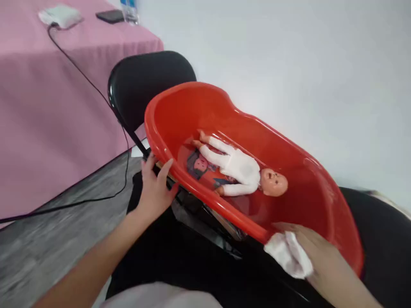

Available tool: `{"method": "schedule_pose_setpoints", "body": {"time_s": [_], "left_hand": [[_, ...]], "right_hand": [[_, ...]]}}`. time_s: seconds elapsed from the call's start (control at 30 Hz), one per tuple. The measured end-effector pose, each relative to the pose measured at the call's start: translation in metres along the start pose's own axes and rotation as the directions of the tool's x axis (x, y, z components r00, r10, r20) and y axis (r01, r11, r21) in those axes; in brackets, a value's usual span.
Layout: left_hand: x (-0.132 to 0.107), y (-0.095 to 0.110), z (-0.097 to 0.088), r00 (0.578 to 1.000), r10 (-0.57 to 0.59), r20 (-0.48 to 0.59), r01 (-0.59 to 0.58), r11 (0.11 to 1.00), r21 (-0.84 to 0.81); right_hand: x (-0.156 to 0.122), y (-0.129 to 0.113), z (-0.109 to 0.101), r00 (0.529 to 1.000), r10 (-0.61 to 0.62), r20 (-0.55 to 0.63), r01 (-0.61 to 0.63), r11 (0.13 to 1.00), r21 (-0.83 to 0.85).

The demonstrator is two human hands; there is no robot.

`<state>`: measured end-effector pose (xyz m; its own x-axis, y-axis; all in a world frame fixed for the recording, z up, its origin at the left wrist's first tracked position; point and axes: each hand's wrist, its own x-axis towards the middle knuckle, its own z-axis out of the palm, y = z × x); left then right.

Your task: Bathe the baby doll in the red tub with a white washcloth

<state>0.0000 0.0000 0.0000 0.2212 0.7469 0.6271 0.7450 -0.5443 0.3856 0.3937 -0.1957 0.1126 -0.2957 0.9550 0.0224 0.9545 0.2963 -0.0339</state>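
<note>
A red plastic baby tub [308,171] rests tilted across a black chair [150,81]. Inside it lies a baby doll [240,169] in white clothes, on its back, head toward the right, over a picture on the tub floor. My left hand [156,188] grips the tub's near rim at the left, fingers wrapped under the edge. My right hand [316,252] is at the near rim on the right, closed on a crumpled white cloth [289,254] pressed against the tub's outside.
A table with a pink cloth [48,107] stands at the left, carrying a white device [61,15], a dark phone [111,16] and a bottle [130,10]. A black cable [96,94] hangs from it to the grey floor. A white wall is behind.
</note>
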Motion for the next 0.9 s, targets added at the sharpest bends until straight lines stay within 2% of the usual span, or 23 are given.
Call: {"method": "schedule_pose_setpoints", "body": {"time_s": [0.07,0.13,0.23,0.33,0.4,0.53,0.67,0.9], "left_hand": [[0.005,-0.002,-0.008,0.998,0.010,-0.060,-0.004,0.996,0.091],[0.011,0.001,-0.015,0.997,0.054,-0.063,-0.043,0.986,0.159],[0.019,0.013,-0.024,0.984,0.173,0.045,-0.178,0.960,0.216],[0.029,0.021,-0.029,0.922,0.332,0.201,-0.369,0.910,0.191],[0.039,0.021,-0.031,0.877,0.407,0.256,-0.455,0.874,0.170],[0.063,0.013,-0.034,0.786,0.525,0.326,-0.589,0.797,0.136],[0.079,0.008,-0.035,0.738,0.597,0.315,-0.647,0.758,0.081],[0.086,0.003,-0.033,0.726,0.641,0.248,-0.677,0.729,0.099]], "right_hand": [[-0.010,-0.008,-0.003,0.999,-0.019,-0.026,0.018,1.000,-0.017],[-0.020,-0.013,-0.003,0.999,-0.009,-0.048,0.007,0.999,-0.033],[-0.031,-0.014,0.001,0.995,0.059,-0.078,-0.062,0.997,-0.047],[-0.036,-0.012,0.006,0.995,0.030,-0.098,-0.040,0.993,-0.111],[-0.036,-0.011,0.007,0.996,-0.011,-0.086,-0.002,0.989,-0.150],[-0.035,-0.013,0.007,0.996,-0.016,-0.089,-0.002,0.980,-0.200],[-0.034,-0.018,0.008,0.983,-0.049,-0.180,-0.005,0.958,-0.286],[-0.034,-0.023,0.007,0.968,-0.054,-0.244,-0.040,0.930,-0.366]]}}
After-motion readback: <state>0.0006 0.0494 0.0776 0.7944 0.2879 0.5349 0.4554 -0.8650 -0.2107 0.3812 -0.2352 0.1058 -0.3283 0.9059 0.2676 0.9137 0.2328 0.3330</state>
